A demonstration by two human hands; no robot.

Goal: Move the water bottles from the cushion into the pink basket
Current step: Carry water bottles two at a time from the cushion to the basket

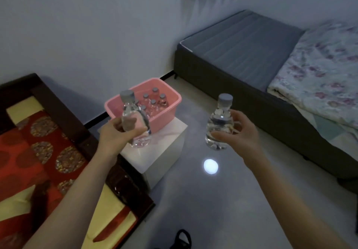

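- At the far left, a red patterned cushion [42, 151] is lying on a dark wooden seat frame [58, 105], with pale yellow fabric showing at its edges.
- The left hand [116, 134] is holding a clear water bottle [133, 120] upright by its middle; its fingers [141, 127] are wrapping closed around the body, and the grey cap is pointing up.
- This bottle is hanging in the air just in front of the pink basket [168, 113], over the near part of the white bench [168, 148] that is carrying the basket.
- Inside the basket, several more capped bottles [155, 101] are standing upright, grouped toward its right side.
- The right hand [242, 132] is gripping a second water bottle [219, 120], also upright, with fingers [224, 134] curling around its lower half; it is hovering over the grey floor [222, 200], to the right of the bench and apart from the basket.
- A bright round light reflection [210, 166] is glowing on the floor below that bottle.
- At the right, a bed [242, 43] with a grey mattress is carrying a floral blanket [325, 70].
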